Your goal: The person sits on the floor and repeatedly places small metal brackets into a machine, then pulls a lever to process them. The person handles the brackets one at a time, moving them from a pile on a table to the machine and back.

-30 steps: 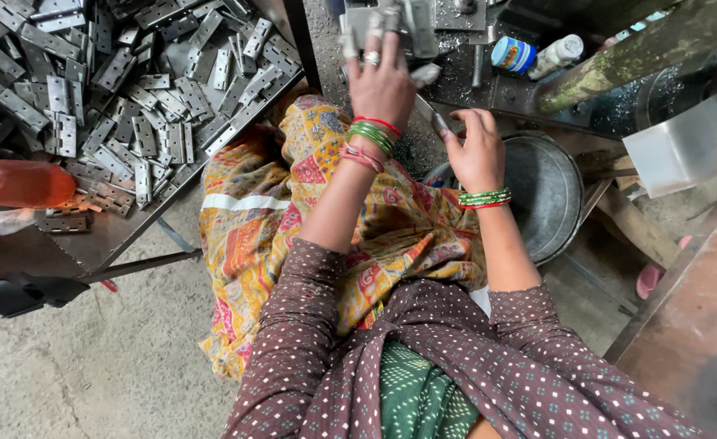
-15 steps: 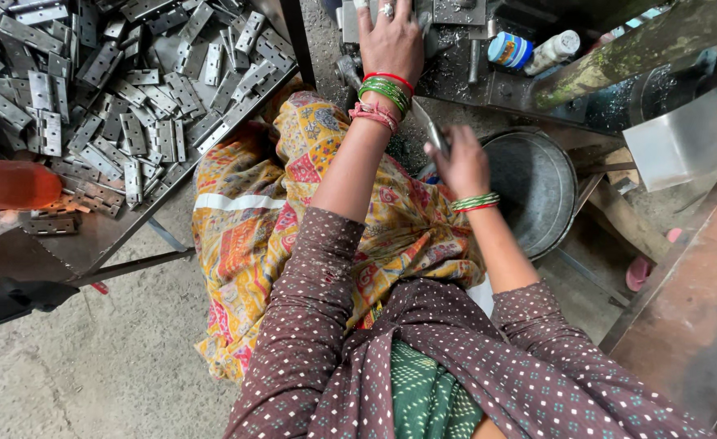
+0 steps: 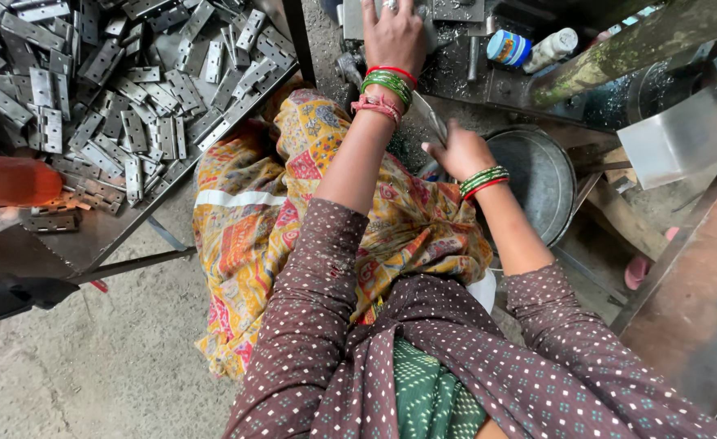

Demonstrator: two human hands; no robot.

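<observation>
My left hand (image 3: 392, 36) reaches forward and lies on a grey metal part of the machine (image 3: 464, 49) at the top of the view. Its fingertips are cut off by the frame edge. My right hand (image 3: 458, 153) is lower and to the right, over my lap, closed on a flat metal strip (image 3: 429, 116) that points up and to the left. It hovers just left of a round metal pan (image 3: 541, 175). Both wrists carry green and red bangles.
A large heap of grey metal hinges (image 3: 106, 89) fills a tray on a frame at the left. An orange bottle (image 3: 10, 180) lies at its near edge. A small jar (image 3: 508, 47) and white bottle (image 3: 555, 47) stand on the machine. A bent steel sheet (image 3: 683, 130) sits at right.
My left hand has pushed farther forward onto the machine. My right hand has drawn back and to the left with the metal strip, away from the pan.
</observation>
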